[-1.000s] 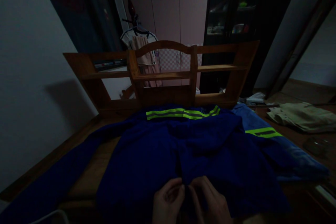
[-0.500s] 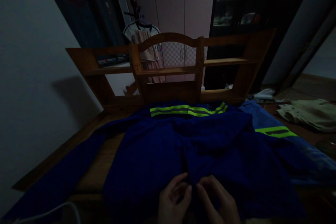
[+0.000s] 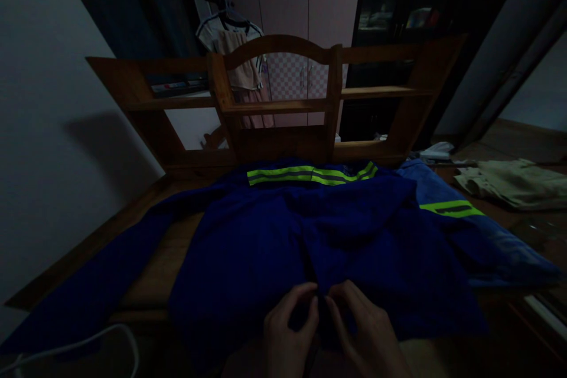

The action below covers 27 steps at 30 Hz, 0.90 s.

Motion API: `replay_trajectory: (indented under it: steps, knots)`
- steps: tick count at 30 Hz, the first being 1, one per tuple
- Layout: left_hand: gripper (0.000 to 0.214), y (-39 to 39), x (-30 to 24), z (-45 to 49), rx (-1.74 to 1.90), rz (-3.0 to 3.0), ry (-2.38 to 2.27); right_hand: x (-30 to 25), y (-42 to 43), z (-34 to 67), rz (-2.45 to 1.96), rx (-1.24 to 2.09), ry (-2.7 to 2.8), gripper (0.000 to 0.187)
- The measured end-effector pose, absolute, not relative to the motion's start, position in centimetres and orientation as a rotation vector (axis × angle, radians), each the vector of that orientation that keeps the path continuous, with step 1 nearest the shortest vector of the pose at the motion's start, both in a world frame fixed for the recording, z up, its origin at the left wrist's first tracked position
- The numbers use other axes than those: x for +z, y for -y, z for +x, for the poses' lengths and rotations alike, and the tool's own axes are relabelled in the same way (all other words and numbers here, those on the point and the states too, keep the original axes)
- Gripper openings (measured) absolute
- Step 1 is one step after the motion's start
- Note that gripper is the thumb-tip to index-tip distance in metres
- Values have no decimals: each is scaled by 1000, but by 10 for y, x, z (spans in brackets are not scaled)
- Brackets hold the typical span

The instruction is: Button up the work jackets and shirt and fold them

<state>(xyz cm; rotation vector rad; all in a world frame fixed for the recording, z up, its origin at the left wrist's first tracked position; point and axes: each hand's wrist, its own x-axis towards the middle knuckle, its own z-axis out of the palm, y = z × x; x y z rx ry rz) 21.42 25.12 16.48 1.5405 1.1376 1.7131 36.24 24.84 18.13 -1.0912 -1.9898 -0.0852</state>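
A dark blue work jacket (image 3: 248,248) with yellow-green reflective strips lies spread out on a wooden surface. Its left-side sleeve stretches toward the lower left. At the jacket's near edge, my left hand (image 3: 290,325) pinches the cloth by the middle seam, thumb and forefinger together. Close beside it, my right hand (image 3: 365,328) pinches the other side of that seam in the same way. A small gap separates the fingertips of the two hands. Dim light hides whether a button or zip is between them.
A wooden headboard-like rack (image 3: 274,107) stands behind the jacket. Blue jeans (image 3: 425,189) lie under its right side, and folded beige cloth (image 3: 514,183) sits farther right. A white cable (image 3: 88,339) curves at the lower left. Clothes (image 3: 239,50) hang on a stand behind.
Both hands have moved slightly up the picture, and the left thumb has come closer to its forefinger. The view has shifted a little; the jacket lies much as before.
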Motion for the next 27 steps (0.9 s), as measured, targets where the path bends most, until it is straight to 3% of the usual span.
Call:
replay_trajectory:
  steps: [14,27]
  knots:
    - [19,-252,157,220,1804,1952,-1190,193,-239,358,-1163,339,1778,20]
    - [19,-259,151,223,1887,2006,-1199,190,-248,364,-1183,489,1694,22]
